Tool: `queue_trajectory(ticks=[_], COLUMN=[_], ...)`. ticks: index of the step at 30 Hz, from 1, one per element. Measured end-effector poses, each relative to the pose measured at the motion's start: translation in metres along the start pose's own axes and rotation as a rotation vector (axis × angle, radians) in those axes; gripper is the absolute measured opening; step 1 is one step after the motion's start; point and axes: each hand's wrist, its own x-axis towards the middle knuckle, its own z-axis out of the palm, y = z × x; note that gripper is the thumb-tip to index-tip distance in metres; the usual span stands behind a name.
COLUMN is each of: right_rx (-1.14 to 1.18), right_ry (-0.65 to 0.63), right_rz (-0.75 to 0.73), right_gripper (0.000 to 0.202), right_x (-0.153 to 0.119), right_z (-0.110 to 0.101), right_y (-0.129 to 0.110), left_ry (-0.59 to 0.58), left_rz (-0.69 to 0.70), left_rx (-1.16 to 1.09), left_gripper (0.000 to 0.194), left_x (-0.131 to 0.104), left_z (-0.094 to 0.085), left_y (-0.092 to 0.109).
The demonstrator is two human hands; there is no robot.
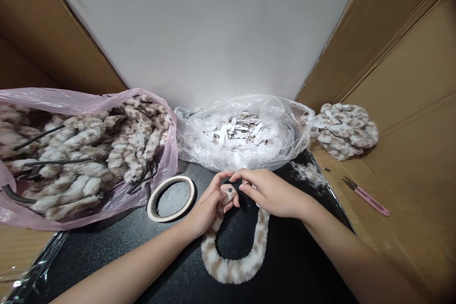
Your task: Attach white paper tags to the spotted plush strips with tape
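Brown cardboard [402, 118] lay beyond the right edge of the black counter [124, 256]. A pink bag [170, 156] sprawled over the far left corner and past the left edge, heaped with white-and-brown fur lengths [78, 152], dark cords jutting from some. A clear bag [194, 142] lay along the far edge, next to it. Just past the far right corner sat a fur bundle [344, 133].

The fur strip [233, 270] lay mid-counter between the side edges, its curve toward the near side and its ends at the hands. The left hand [210, 206] was curled closed around one end. The right hand [272, 192] was bent over the other end, fingers slightly apart and reaching to the left fingertips; whether it pinched the fur I could not tell.

A tape roll [151, 209] lay flat beside the pink bag, left of the hands. Pink-handled snips [368, 198] rested off the right edge. Loose fluff [309, 175] lay near the far right corner. Small clips [242, 130] and white pieces filled the clear bag. A tiny dark tip [230, 190] showed at the left hand's fur end.
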Motion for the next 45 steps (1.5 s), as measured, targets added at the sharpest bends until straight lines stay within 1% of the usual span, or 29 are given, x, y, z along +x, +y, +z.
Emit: queue_trajectory(ticks=[4, 8, 10, 18, 25, 29, 35, 38, 40, 45], right_rx=[-0.079, -0.091, -0.093, -0.055, -0.046, -0.054, -0.129, -0.196, -0.209, -0.094], right_ry=[0.034, 0.112, 0.115, 0.068, 0.085, 0.072, 0.017, 0.037, 0.052, 0.133], right_rz=[0.046, -0.013, -0.031, -0.08, -0.119, -0.129, -0.1, -0.081, -0.059, 0.018], right_gripper=[0.024, 0.032, 0.035, 0.035, 0.03, 0.029, 0.022, 0.019, 0.016, 0.006], right_x=[0.001, -0.001, -0.001, 0.001, 0.001, 0.001, 0.001, 0.003, 0.004, 0.008], right_z=[0.016, 0.021, 0.023, 0.028, 0.03, 0.029, 0.03, 0.032, 0.033, 0.042], right_y=[-0.001, -0.005, -0.005, -0.004, -0.003, -0.003, -0.006, -0.006, -0.005, 0.001], left_ry=[0.069, 0.108, 0.103, 0.076, 0.07, 0.065, 0.049, 0.051, 0.048, 0.039], left_rz=[-0.041, -0.07, -0.083, -0.086, -0.083, -0.073, -0.041, -0.028, -0.013, 0.014], left_rx=[-0.103, -0.131, -0.118, -0.067, -0.081, -0.102, -0.174, -0.177, -0.143, -0.062], left_gripper=[0.048, 0.048, 0.048, 0.047, 0.045, 0.045, 0.038, 0.036, 0.038, 0.046], left_x=[0.001, 0.001, 0.0, -0.001, -0.002, -0.002, 0.001, 0.001, 0.0, -0.004], left_z=[0.0, 0.001, 0.001, -0.001, -0.001, -0.003, -0.003, -0.003, -0.004, -0.005], left_y=[-0.002, -0.002, -0.001, -0.003, -0.003, -0.005, -0.006, -0.006, -0.007, -0.01])
